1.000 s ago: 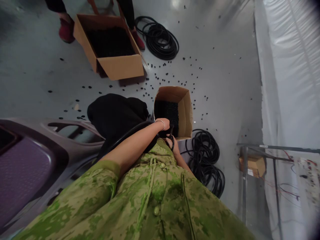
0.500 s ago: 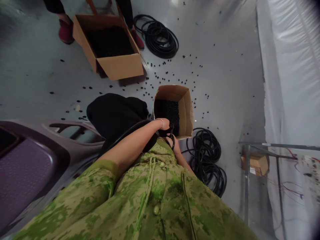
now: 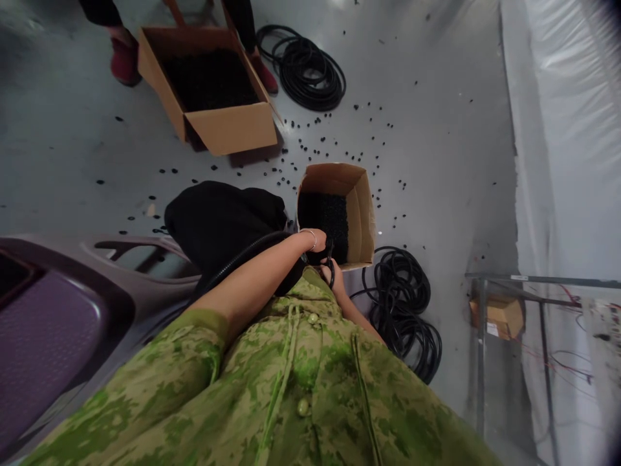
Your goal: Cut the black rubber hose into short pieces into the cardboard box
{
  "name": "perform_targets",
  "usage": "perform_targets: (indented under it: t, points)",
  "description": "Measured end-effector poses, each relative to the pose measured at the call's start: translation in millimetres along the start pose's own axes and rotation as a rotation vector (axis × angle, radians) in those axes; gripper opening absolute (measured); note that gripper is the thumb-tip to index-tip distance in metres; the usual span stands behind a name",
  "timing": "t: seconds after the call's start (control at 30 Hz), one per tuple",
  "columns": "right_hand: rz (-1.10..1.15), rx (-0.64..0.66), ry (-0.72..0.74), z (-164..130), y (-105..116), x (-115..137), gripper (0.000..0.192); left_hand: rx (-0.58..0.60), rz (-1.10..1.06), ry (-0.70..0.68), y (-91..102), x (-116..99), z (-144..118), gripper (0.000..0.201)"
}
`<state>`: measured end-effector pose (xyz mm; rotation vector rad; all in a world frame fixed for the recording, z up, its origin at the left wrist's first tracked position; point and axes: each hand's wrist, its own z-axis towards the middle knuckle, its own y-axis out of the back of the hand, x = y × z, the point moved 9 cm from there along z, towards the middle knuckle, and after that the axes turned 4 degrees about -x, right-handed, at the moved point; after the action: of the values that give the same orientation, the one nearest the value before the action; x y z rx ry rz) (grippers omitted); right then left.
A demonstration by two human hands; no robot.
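Our left hand and right hand both grip the black corrugated hose with closed fingers just before the small carton, already holding many black cut pieces.

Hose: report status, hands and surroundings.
Left hand and right hand both on the black hose, over the small box of black bits. Grip hidden. Hose coil on the floor beside the box.
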<state>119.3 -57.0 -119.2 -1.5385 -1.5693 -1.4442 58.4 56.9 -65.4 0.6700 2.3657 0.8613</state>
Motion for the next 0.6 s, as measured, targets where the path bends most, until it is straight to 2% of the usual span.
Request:
perform_targets:
  t: [0.33, 0.6]
  points:
    - [-0.096, -0.078, 0.029, 4.7, -1.7, 1.1, 0.019, -0.014, 0.001, 0.081, 3.0, 2.3, -2.9, 0.046]
    - [-0.157, -0.065, 0.064, 5.1, -4.2, 1.6, 0.025, -0.043, -0.001, 0.105, 4.7, 7.5, -2.0, 0.046]
